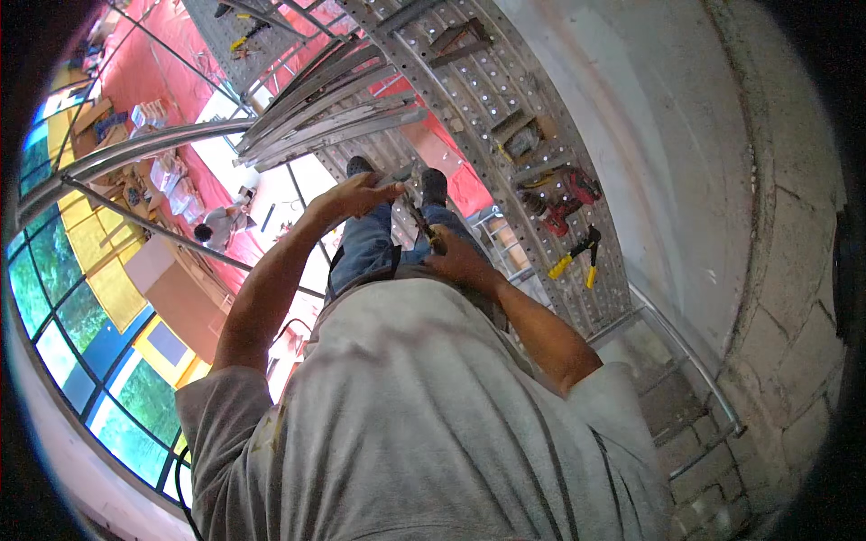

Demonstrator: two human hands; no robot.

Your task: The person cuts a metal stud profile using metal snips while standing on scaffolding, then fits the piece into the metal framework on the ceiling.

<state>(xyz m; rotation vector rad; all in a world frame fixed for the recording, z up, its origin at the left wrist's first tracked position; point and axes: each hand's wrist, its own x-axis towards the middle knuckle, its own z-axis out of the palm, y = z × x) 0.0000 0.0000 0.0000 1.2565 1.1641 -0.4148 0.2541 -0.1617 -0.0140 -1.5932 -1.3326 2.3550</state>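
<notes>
My right hand (454, 259) is in front of my waist, its fingers closed round the near end of a dark slim hand tool (414, 213). The tool points away from me, toward the fingers of my left hand. Held a little farther out and to the left, my left hand (359, 197) has its fingers drawn together close to the tool's far end. Whatever they pinch is too small to make out. Below both hands are my legs in blue jeans (363, 250) and my dark shoes (434, 186) on the perforated metal platform.
Long grey metal strips (316, 113) lie in a bundle ahead. On the perforated plank (577, 307) at right rest a red power drill (577, 187) and yellow-handled cutters (577, 257). Scaffold pipes (149, 140) cross at left. Far below, a person (219, 227) is on the lower level.
</notes>
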